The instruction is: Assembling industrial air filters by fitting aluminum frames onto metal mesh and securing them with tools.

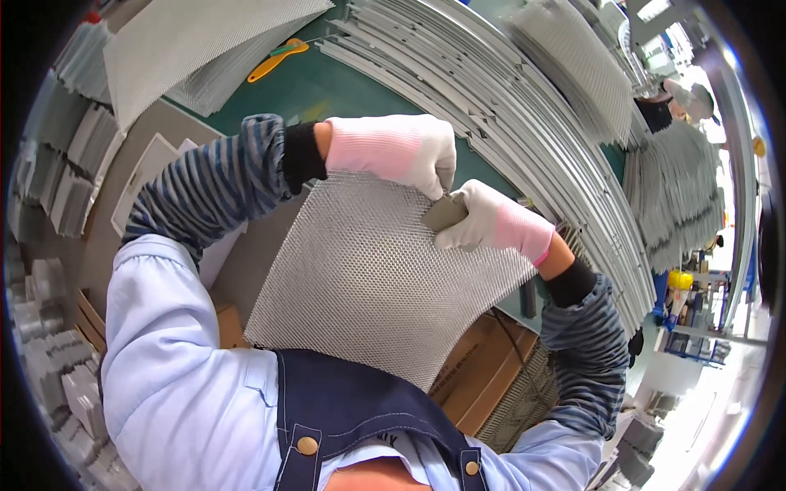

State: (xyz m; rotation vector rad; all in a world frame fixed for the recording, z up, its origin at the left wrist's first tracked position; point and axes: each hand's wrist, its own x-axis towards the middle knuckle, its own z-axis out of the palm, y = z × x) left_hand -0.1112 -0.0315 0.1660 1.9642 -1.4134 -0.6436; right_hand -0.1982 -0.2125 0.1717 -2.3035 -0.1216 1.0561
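Observation:
A silvery metal mesh sheet [352,270] slopes from the table's edge down toward my apron, its lower part bowed. My left hand [401,154], in a white and pink knit glove, is closed at the sheet's far edge, fingertips bent down over it; the exact grip is partly hidden. Beside it, my right hand [485,219], gloved alike, pinches a small flat grey piece [445,213] between thumb and fingers. That piece lies against the mesh, close to the left fingertips. The right glove also rests along the sheet's upper right edge.
Long pale metal strips [508,114] are piled across the green tabletop [360,90]. Mesh sheets [205,49] lie at the far left, near a yellow-handled tool [278,60]. Below the sheet stands a cardboard box [483,368]. Another person [692,102] is at the far right.

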